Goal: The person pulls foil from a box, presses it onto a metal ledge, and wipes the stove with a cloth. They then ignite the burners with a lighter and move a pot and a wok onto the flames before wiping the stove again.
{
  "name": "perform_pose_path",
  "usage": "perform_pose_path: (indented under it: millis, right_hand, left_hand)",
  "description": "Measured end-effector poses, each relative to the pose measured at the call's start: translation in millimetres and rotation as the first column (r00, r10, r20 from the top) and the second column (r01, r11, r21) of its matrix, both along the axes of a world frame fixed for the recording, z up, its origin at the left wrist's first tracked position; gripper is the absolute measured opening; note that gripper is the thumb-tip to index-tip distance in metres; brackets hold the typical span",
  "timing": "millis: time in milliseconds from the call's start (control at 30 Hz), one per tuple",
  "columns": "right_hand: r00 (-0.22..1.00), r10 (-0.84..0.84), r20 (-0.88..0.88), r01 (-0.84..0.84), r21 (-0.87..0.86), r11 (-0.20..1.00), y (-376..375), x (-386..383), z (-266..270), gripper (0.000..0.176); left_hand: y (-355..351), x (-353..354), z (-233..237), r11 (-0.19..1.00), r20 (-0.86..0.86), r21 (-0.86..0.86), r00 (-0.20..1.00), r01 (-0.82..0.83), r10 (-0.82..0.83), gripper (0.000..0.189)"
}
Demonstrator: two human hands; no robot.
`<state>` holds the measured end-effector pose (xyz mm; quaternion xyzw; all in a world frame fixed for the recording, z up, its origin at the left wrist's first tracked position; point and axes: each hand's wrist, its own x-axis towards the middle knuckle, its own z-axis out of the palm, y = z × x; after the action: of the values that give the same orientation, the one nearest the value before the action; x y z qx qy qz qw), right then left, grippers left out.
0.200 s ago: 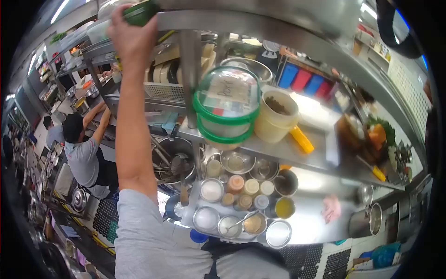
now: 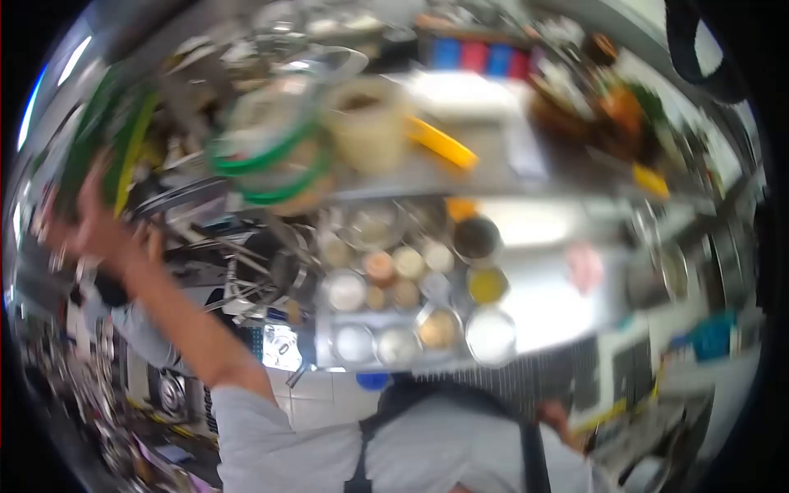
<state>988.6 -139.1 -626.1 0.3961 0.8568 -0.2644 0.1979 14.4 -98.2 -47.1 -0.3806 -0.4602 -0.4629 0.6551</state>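
Note:
My left hand (image 2: 94,226) is stretched far out to the left and smeared by motion. Its fingers appear to grip the lower end of a tall, flat green board (image 2: 103,135), which looks like a cutting board with a yellow-green edge. Low on the right, beside my body, part of my right hand (image 2: 557,417) shows; its fingers are too blurred to read. On the shelf ahead stand a green-rimmed tub (image 2: 271,156) and a cream container (image 2: 367,123) with dark contents, with a yellow handle (image 2: 442,142) lying close by.
Below the shelf, a steel counter (image 2: 559,312) holds several seasoning containers, including a yellow-filled one (image 2: 487,283), and a pink piece (image 2: 584,268) that looks like meat. Pans and utensils (image 2: 246,263) crowd the left. Partly behind my arm is a co-worker's grey sleeve (image 2: 148,333).
My left hand has come down and left from the upper shelf, and much more of the green board shows. The view has swung, shifting the shelf up and left. My right hand has appeared.

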Motion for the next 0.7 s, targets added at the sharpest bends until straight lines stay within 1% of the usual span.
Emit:
perform_pose_path:
  millis: [33,67,100,133,167,200,233,267,300,333,367,400,433,467,533,567,600,633,667,700]
  right_hand:
    - [0.922,-0.377,0.092,0.378,-0.430,0.820,0,5,-18,0.020]
    - [0.965,-0.254,-0.068,0.222,-0.308,0.925,-6,45,-78,0.019]
    - [0.943,-0.320,-0.086,0.292,-0.243,0.925,-4,48,-76,0.026]
    - [0.896,-0.358,-0.264,0.324,-0.163,0.932,-2,56,-98,0.032]
    - [0.844,-0.455,-0.282,0.408,-0.211,0.888,5,40,-53,0.030]
    - [0.673,-0.727,-0.137,0.648,-0.365,0.668,7,47,-82,0.025]
    - [0.415,-0.909,-0.020,0.756,-0.548,0.358,10,44,-50,0.017]
    - [0.144,-0.980,0.137,0.740,-0.672,0.015,16,41,-22,0.015]
    - [0.147,-0.978,0.145,0.732,-0.682,0.008,8,63,-39,0.015]
    - [0.307,-0.952,-0.004,0.721,-0.652,0.235,6,81,-58,0.011]
    - [0.459,-0.876,-0.152,0.672,-0.586,0.453,7,100,-74,0.012]
    - [0.457,-0.875,-0.158,0.664,-0.595,0.454,7,113,-77,0.012]
    - [0.262,-0.965,0.002,0.749,-0.631,0.202,7,122,-81,0.017]
    - [0.057,-0.983,0.174,0.779,-0.624,-0.065,1,130,-83,0.023]
    - [0.055,-0.984,0.168,0.783,-0.618,-0.062,-12,157,-123,0.026]
    - [0.044,-0.987,0.152,0.795,-0.604,-0.058,-9,163,-120,0.028]
    - [0.216,-0.960,0.177,0.872,-0.478,0.108,-6,163,-117,0.035]
    - [0.226,-0.960,0.167,0.868,-0.482,0.121,-2,162,-114,0.035]
    - [0.283,-0.940,0.190,0.858,-0.488,0.160,0,156,-104,0.036]
    - [0.337,-0.916,0.217,0.846,-0.498,0.193,-1,153,-100,0.036]
  left_hand:
    - [-24,21,-10,0.883,0.113,0.116,0.877,0.455,-0.467,0.032]
    - [-74,17,-25,0.922,0.118,0.073,0.922,-0.379,0.369,0.028]
    - [-127,-14,-42,0.879,0.164,0.061,0.864,0.472,-0.475,0.031]
    - [-134,97,-49,0.963,0.268,-0.052,0.925,-0.265,0.269,0.032]
    - [-161,141,-61,0.981,0.252,-0.020,0.949,-0.191,0.190,0.032]
    - [-189,174,-75,1.000,0.267,0.011,0.963,-0.026,0.022,0.033]
    - [-217,207,-89,0.997,0.312,0.024,0.947,0.069,-0.073,0.033]
    - [-244,242,-99,0.992,0.342,0.034,0.931,0.121,-0.125,0.034]
    - [-266,278,-105,0.986,0.375,0.033,0.913,0.164,-0.164,0.035]
    - [-285,310,-108,0.978,0.396,0.038,0.896,0.203,-0.201,0.036]
    - [-302,340,-110,0.970,0.428,0.044,0.873,0.238,-0.234,0.036]
    - [-314,369,-110,0.962,0.458,0.045,0.850,0.270,-0.260,0.037]
    - [-322,393,-109,0.952,0.489,0.046,0.824,0.303,-0.286,0.038]
    - [-330,414,-108,0.942,0.523,0.043,0.796,0.334,-0.306,0.039]
    - [-336,452,-104,0.917,0.575,0.032,0.743,0.397,-0.342,0.040]
    - [-333,469,-102,0.897,0.606,0.029,0.706,0.441,-0.367,0.041]
    - [-328,486,-102,0.874,0.630,0.020,0.672,0.485,-0.388,0.042]
    - [-321,503,-107,0.842,0.668,-0.040,0.641,0.538,-0.378,0.057]
    - [-294,534,-108,0.816,0.733,0.029,0.543,0.578,-0.411,0.063]
    - [-277,551,-108,0.771,0.766,-0.023,0.506,0.636,-0.395,0.067]
